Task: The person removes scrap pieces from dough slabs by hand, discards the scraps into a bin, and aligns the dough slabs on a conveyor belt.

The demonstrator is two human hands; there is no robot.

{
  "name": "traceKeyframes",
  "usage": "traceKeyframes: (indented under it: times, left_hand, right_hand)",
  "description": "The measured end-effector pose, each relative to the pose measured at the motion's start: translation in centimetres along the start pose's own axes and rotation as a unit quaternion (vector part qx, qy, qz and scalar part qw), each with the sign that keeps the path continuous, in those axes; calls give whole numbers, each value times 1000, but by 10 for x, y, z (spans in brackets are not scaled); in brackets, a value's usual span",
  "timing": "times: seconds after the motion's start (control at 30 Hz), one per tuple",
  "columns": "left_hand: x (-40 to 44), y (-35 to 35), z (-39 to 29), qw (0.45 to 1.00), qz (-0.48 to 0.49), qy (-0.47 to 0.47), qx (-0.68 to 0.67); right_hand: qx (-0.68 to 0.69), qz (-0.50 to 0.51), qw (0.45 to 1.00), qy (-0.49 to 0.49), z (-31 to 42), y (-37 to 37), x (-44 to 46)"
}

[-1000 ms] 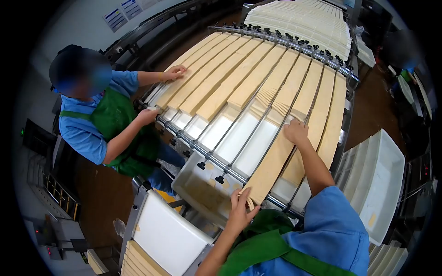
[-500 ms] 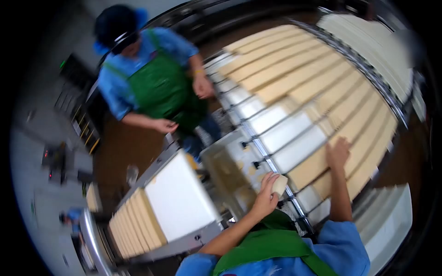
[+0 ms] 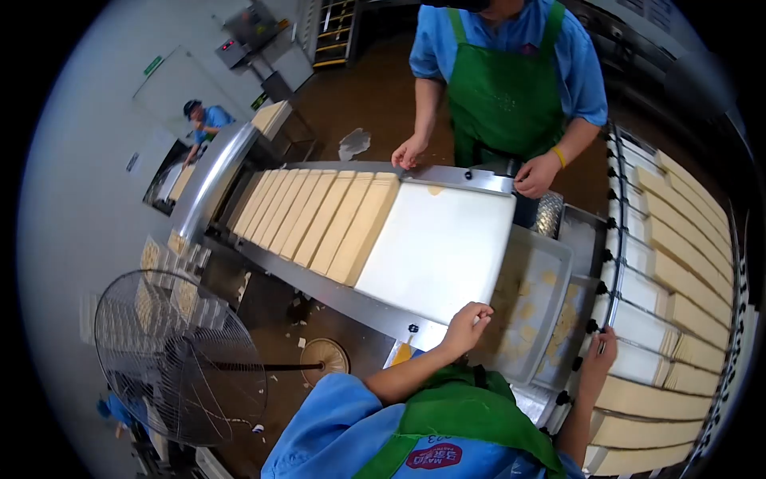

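Observation:
My left hand (image 3: 469, 329) is at the near corner of a white conveyor belt (image 3: 447, 239). Its fingers are curled in, and nothing shows in them. Rows of pale tan sheet stacks (image 3: 319, 215), like thin dough sheets, lie across the belt's far part. On the right, my right hand (image 3: 600, 361) is at the metal rail (image 3: 616, 279) along a second conveyor. Its fingers are loosely bent, a little apart, with no object visible between them. More tan stacks (image 3: 686, 279) lie in lanes beyond that rail. A tray (image 3: 558, 319) with tan scraps sits between my hands.
Across the belt stands a co-worker in a green apron (image 3: 507, 104), both hands near the belt's end. A large standing fan (image 3: 183, 359) is at the left. Farther back are a metal machine hood (image 3: 211, 184) and another person (image 3: 206, 120). Scraps litter the brown floor.
My view has swung left toward the white belt. The pale block in my left hand no longer shows there. My right hand has moved from the tan stacks back to the rail.

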State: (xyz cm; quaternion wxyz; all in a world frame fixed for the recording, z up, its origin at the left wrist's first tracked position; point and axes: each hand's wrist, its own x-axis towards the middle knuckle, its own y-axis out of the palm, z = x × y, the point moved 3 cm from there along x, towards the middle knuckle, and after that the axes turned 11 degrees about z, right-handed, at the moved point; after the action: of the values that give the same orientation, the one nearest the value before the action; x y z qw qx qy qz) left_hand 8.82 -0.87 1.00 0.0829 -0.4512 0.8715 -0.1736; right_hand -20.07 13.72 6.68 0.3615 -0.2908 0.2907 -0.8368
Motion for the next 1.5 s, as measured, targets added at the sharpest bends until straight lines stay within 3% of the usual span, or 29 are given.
traceKeyframes:
  times: [0.1, 0.17, 0.23, 0.3, 0.33, 0.4, 0.5, 0.6, 0.67, 0.77, 0.87, 0.9, 0.93, 1.0, 1.1, 1.17, 1.2, 1.27, 1.5]
  left_hand:
    - [-18, -42, 18, 996, -71, -50, -24]
    - [-28, -73, 33, 988, -120, -82, -43]
    - [-39, -107, 49, 975, -199, -84, -55]
    - [-52, -147, 73, 957, -269, -92, -59]
    - [-60, -164, 92, 947, -302, -88, -63]
    - [-74, -202, 117, 918, -373, -103, -93]
    - [-94, -265, 148, 895, -429, -122, 6]
    - [-105, -310, 182, 867, -454, -199, 53]
    - [-102, -328, 203, 867, -406, -278, 79]
    - [-90, -343, 208, 887, -357, -269, 119]
    - [-79, -342, 221, 903, -314, -263, 131]
    - [-74, -344, 214, 900, -288, -300, 134]
    - [-71, -344, 213, 895, -259, -335, 137]
    - [-69, -342, 222, 898, -246, -324, 166]
    - [-60, -345, 207, 881, -173, -361, 252]
    - [-57, -345, 203, 872, -150, -366, 290]
    - [-56, -344, 206, 864, -146, -366, 312]
    - [-54, -344, 209, 866, -125, -368, 316]
    - [-50, -345, 206, 856, -70, -396, 325]
  right_hand:
    - [95, 51, 993, 38, 28, 60, -2]
    - [-81, 189, 974, -96, 51, 96, -16]
    - [-87, 171, 966, -174, 84, 132, -33]
    - [49, 247, 961, -113, 121, 162, -45]
    - [43, 257, 958, -117, 143, 170, -51]
    - [166, 288, 936, -117, 186, 189, -55]
    - [206, 381, 899, -58, 227, 219, -59]
    - [251, 409, 870, -113, 275, 245, -55]
    - [249, 420, 861, -144, 304, 262, -48]
    - [231, 447, 829, -244, 359, 285, -38]
    - [239, 446, 814, -286, 405, 315, -30]
    - [201, 486, 804, -278, 415, 328, -25]
    - [197, 486, 805, -277, 422, 346, -18]
    - [172, 416, 803, -391, 432, 392, -3]
    - [47, 423, 838, -341, 427, 465, 26]
    - [-113, 357, 878, -298, 414, 513, 50]
    - [-117, 351, 882, -292, 413, 532, 63]
    - [-223, 368, 883, -188, 406, 562, 92]
    - [-246, 448, 859, -42, 429, 605, 146]
